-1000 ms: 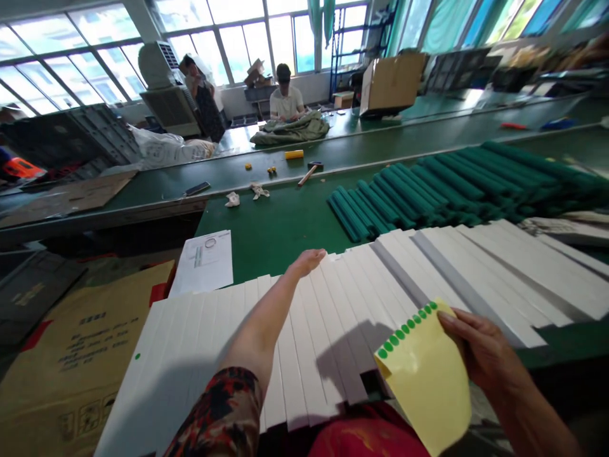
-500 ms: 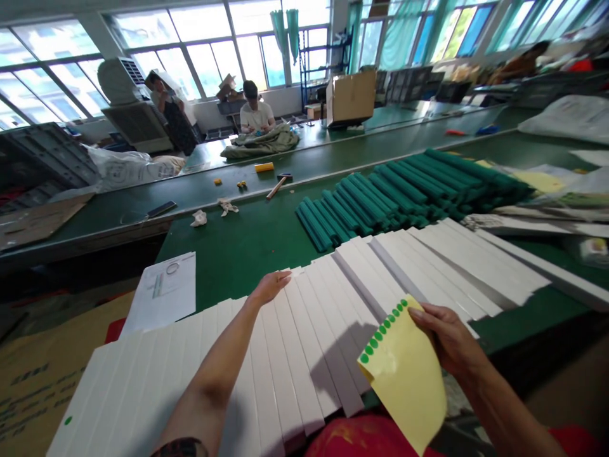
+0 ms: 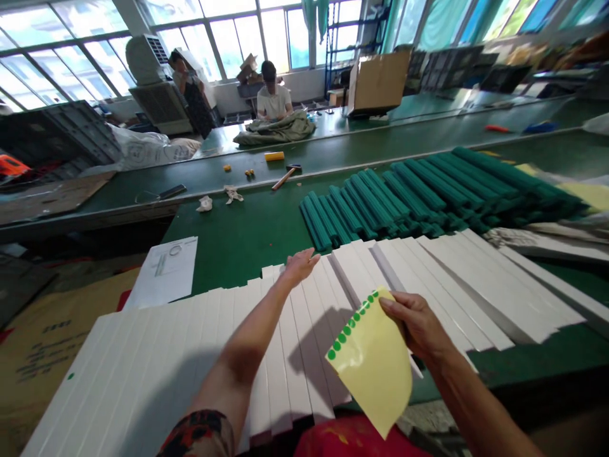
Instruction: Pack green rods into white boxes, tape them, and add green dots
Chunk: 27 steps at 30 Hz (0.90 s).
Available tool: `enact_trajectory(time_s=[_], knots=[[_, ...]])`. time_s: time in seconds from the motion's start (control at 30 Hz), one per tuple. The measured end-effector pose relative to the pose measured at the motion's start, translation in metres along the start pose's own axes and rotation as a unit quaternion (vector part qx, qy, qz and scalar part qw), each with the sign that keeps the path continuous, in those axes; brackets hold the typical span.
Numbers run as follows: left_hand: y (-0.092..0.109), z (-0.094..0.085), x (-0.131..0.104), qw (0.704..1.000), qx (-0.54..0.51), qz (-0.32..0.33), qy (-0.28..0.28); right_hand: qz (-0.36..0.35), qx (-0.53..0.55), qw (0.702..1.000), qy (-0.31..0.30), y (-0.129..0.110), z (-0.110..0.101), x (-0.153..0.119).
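Note:
Long narrow white boxes [image 3: 171, 343] lie side by side in a row across the table in front of me. My left hand [image 3: 301, 266] reaches over them to the far ends near the middle, fingers stretched out. It appears to touch the box ends; nothing can be made out in it. My right hand [image 3: 416, 320] pinches the upper right corner of a yellow backing sheet [image 3: 375, 368] by thumb and fingers. Round green stickers [image 3: 351, 324] line the sheet's upper left edge. A single green dot [image 3: 71, 376] sits on the leftmost box.
Bundled green ribbed sticks [image 3: 409, 197] are piled behind the boxes. A printed paper [image 3: 162, 273] lies at the left. Beyond are a hammer [image 3: 284, 178], a yellow roll [image 3: 275, 156] and a cardboard box [image 3: 378, 82]. A person [image 3: 275, 98] sits across the tables; another stands behind.
My left hand has moved right along the far ends of the boxes. My right hand, with the yellow sheet, has come left, closer to the left hand. The view has turned slightly left.

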<state>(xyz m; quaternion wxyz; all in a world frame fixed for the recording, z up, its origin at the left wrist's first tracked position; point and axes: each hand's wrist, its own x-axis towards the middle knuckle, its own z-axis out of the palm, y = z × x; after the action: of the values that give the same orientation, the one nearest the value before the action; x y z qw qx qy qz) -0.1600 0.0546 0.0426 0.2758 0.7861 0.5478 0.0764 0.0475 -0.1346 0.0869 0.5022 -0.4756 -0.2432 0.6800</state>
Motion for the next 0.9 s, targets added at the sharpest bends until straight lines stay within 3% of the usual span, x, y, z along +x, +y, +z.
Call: enact_trajectory(time_s=[0.23,0.33,0.43,0.63,0.9], knots=[[0.001,-0.049,-0.111,0.978,-0.210,-0.006,0.005,0.015,-0.074,0.988,-0.132,0.015,0.061,0.035],[-0.002,-0.062,-0.150,0.935,-0.354,0.003,-0.009,0.026,-0.109,0.978,-0.178,0.024,0.092,0.042],[-0.017,-0.072,-0.174,0.888,-0.458,-0.028,0.002,0.034,-0.134,0.968,-0.211,0.034,0.125,0.046],[-0.062,-0.076,-0.203,0.875,-0.465,-0.097,0.091,0.064,-0.171,0.955,-0.235,0.057,0.177,0.050],[-0.090,-0.079,-0.241,0.929,-0.292,-0.102,0.204,0.130,-0.215,0.937,-0.242,0.088,0.213,0.056]])
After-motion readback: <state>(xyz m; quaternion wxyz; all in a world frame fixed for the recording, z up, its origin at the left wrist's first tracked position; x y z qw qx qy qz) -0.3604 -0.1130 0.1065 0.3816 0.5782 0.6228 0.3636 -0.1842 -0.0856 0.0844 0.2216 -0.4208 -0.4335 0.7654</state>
